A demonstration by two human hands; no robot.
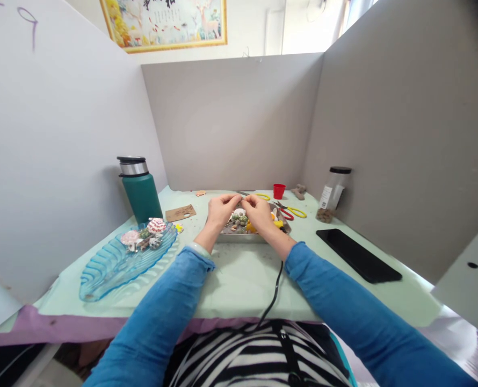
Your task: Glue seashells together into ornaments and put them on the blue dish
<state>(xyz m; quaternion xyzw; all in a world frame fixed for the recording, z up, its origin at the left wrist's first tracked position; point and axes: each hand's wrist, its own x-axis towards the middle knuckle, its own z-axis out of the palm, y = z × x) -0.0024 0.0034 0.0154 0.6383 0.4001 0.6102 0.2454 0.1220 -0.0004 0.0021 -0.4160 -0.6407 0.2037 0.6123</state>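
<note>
My left hand (219,210) and my right hand (258,212) meet over a small metal tray (239,235) at the middle of the table. Both have their fingers pinched together at one spot between them; what they hold is too small to make out. The tray carries several small shells and coloured bits (241,220), partly hidden by my hands. Both my sleeves are blue.
A blue glass leaf-shaped dish (110,269) with shells lies at the left, a green flask (140,189) behind it. A brown card (180,213), a red cup (279,191), yellow-handled scissors (293,211), a jar (332,194) and a black phone (357,255) sit around. Grey partitions enclose the table.
</note>
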